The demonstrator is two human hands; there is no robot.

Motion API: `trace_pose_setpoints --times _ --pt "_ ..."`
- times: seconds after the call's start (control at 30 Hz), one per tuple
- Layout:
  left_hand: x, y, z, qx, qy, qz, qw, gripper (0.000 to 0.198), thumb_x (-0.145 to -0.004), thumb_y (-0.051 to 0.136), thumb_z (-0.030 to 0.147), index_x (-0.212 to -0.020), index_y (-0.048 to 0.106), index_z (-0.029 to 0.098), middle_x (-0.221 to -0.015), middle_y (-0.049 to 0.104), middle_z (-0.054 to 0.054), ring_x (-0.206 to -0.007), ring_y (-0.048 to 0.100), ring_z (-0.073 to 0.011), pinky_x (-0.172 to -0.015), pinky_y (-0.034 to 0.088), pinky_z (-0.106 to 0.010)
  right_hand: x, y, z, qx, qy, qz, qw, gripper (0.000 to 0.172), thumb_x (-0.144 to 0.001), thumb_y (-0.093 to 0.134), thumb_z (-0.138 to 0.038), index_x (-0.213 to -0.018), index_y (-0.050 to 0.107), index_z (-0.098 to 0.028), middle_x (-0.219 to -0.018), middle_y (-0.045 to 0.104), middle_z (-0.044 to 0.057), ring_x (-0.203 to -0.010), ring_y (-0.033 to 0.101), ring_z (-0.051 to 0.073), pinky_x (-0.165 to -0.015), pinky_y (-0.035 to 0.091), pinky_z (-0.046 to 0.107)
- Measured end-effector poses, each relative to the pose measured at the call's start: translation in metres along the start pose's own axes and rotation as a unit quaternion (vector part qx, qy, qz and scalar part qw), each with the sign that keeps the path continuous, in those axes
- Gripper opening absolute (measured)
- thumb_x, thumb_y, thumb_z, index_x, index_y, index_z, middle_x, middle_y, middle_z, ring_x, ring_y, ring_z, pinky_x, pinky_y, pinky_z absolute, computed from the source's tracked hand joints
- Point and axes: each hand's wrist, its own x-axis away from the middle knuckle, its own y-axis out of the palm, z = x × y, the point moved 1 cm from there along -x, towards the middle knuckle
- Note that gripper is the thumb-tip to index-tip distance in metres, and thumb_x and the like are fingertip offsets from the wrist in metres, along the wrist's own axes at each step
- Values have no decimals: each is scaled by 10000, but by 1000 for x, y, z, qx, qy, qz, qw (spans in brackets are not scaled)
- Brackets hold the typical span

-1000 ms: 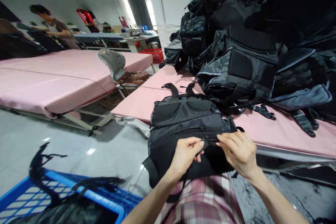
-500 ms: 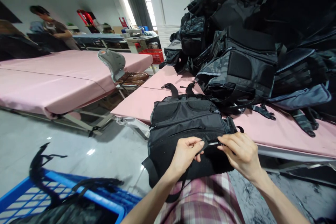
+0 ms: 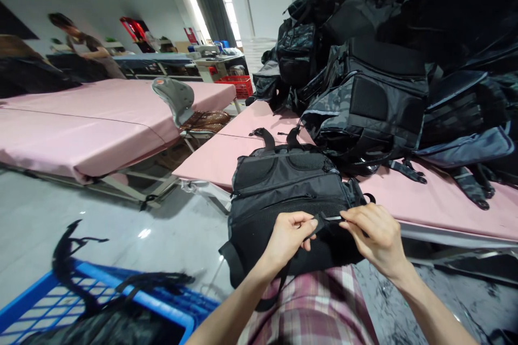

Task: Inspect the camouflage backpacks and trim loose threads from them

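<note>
Pinching a small dark strap piece [image 3: 319,222] between thumb and fingers, the left hand [image 3: 285,241] works just above the black backpack [image 3: 289,180], our landmark! Over the backpack's right half, the right hand [image 3: 380,234] closes its fingertips on one end of a thin, pale, rod-like piece [image 3: 333,218], whose other end meets the strap piece. Beneath the backpack's far part runs a pink-covered table [image 3: 210,159]; its near part reaches plaid cloth [image 3: 319,307]. Right and beyond it, backpacks pile high [image 3: 388,97]; left and nearer, a blue crate [image 3: 159,304].
</note>
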Motion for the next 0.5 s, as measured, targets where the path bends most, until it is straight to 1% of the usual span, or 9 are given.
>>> trace_pose_setpoints --times 0.13,0.23,0.33,0.4,0.5 --pt "0 1 0 -3 -10 -8 1000 267 -716 586 363 -637 620 111 -527 571 -3 -379 453 -64 -428 305 -182 1 2 1 19 -8 -2 1000 121 -833 573 -165 -944 620 -173 -836 664 47 -729 543 154 -644 370 286" --pt "1 2 1 -9 -9 -30 999 242 -722 586 342 -647 632 117 -454 534 20 -381 449 -66 -470 334 -187 0 2 1 11 -15 -12 1000 123 -833 573 -165 -947 618 -166 -849 667 48 -732 544 151 -653 374 289" --pt "1 1 1 -33 -2 -54 998 260 -736 577 348 -615 621 122 -402 497 29 -380 437 -67 -480 327 -187 0 2 2 -1 -16 -21 1000 107 -834 571 -168 -927 624 -166 -836 668 45 -719 542 148 -650 377 291" --pt "1 1 0 -41 -3 -63 997 276 -739 575 361 -607 614 122 -422 507 25 -374 430 -64 -454 299 -184 1 1 4 -21 -7 -22 999 86 -834 571 -171 -899 627 -172 -814 665 41 -697 539 145 -634 380 290" --pt "0 -1 -3 -30 -11 -62 998 275 -736 581 370 -626 617 121 -460 526 19 -381 442 -62 -443 292 -179 3 0 7 -71 34 -14 997 91 -838 568 -185 -907 626 -189 -808 659 41 -706 552 149 -623 398 287"
